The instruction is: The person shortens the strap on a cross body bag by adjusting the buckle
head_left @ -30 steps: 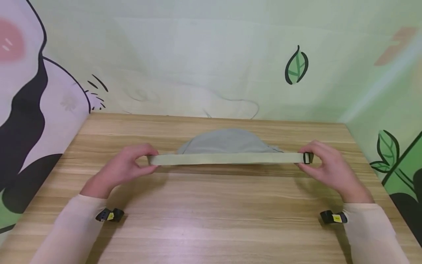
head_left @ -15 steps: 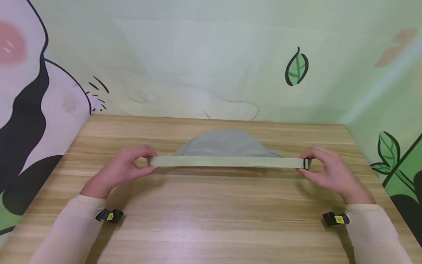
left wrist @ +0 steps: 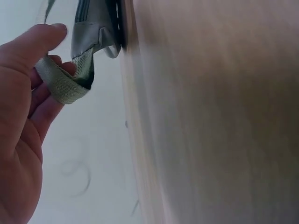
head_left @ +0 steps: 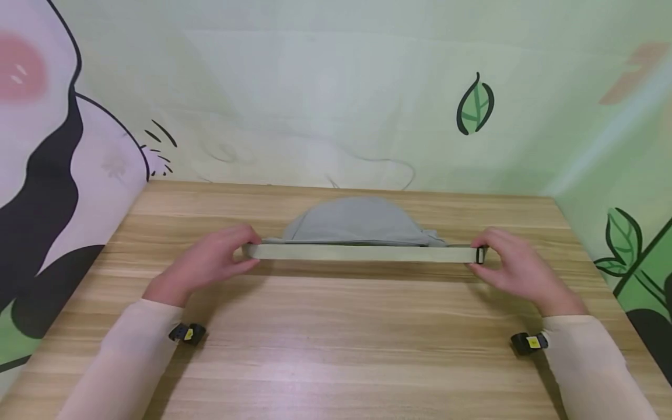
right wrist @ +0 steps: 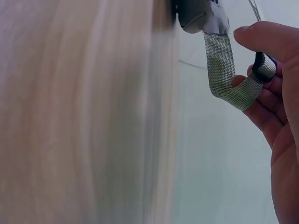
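Observation:
A grey waist bag (head_left: 357,220) stands near the back of the wooden table, its rounded top showing behind its pale green webbing strap (head_left: 362,253). The strap runs nearly level across the front, held at both bends. My left hand (head_left: 207,262) grips the left bend between thumb and fingers. At the other end my right hand (head_left: 520,271) holds the right bend, beside a black slider buckle (head_left: 480,255). In the left wrist view the strap (left wrist: 65,86) loops round the fingertips, below a zip (left wrist: 81,10) on the bag. The right wrist view shows the webbing (right wrist: 222,65) folded over the fingers.
The wood-grain tabletop (head_left: 336,338) extends toward me between my forearms. Behind it rises a pale green printed wall (head_left: 315,87) with a leaf drawing. A black camera band (head_left: 188,333) sits on the left wrist, another (head_left: 527,343) on the right.
Both hands have come slightly closer together, still holding the strap. A thin dark gap now shows between the bag's lower edge and the strap.

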{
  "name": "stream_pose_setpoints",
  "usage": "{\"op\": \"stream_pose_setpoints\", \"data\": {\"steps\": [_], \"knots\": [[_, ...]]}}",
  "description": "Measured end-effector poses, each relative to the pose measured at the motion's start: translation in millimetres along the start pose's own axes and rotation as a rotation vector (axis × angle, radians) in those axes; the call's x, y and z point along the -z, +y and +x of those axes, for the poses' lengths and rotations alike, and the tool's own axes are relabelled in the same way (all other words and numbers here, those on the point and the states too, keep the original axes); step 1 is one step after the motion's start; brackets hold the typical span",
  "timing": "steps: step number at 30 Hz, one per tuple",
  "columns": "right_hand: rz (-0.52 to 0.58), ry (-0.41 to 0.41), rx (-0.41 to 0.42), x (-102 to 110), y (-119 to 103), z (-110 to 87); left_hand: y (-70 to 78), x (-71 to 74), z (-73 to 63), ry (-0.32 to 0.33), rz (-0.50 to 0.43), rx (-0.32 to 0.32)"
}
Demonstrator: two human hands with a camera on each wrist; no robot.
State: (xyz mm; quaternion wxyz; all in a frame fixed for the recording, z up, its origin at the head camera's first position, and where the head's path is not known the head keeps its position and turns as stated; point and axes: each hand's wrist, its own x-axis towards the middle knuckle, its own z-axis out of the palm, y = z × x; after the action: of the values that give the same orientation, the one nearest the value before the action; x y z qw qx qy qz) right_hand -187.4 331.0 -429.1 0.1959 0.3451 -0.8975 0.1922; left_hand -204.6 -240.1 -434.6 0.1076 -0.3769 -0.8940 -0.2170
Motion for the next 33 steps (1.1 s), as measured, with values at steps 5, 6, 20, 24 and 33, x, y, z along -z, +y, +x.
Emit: {"op": "stream_pose_setpoints", "data": {"steps": [5,6,20,24,33], "knots": [[0.006,-0.049,0.016,-4,3,-0.4,-0.9,-4.1,1.0,-0.049,0.020,-0.024],[0.004,-0.060,0.017,-5,3,-0.9,-0.9,-4.7,0.5,-0.056,0.020,-0.028],[0.075,-0.111,0.003,-13,-1,-10.6,-5.0,-6.6,-7.0,-0.140,0.014,-0.047],[0.104,-0.129,-0.002,-14,-1,-11.4,-3.3,-5.0,-7.7,-0.160,0.014,-0.054],[0.145,-0.178,-0.043,-14,0,-14.9,0.3,1.5,-10.7,-0.190,-0.015,-0.017]]}}
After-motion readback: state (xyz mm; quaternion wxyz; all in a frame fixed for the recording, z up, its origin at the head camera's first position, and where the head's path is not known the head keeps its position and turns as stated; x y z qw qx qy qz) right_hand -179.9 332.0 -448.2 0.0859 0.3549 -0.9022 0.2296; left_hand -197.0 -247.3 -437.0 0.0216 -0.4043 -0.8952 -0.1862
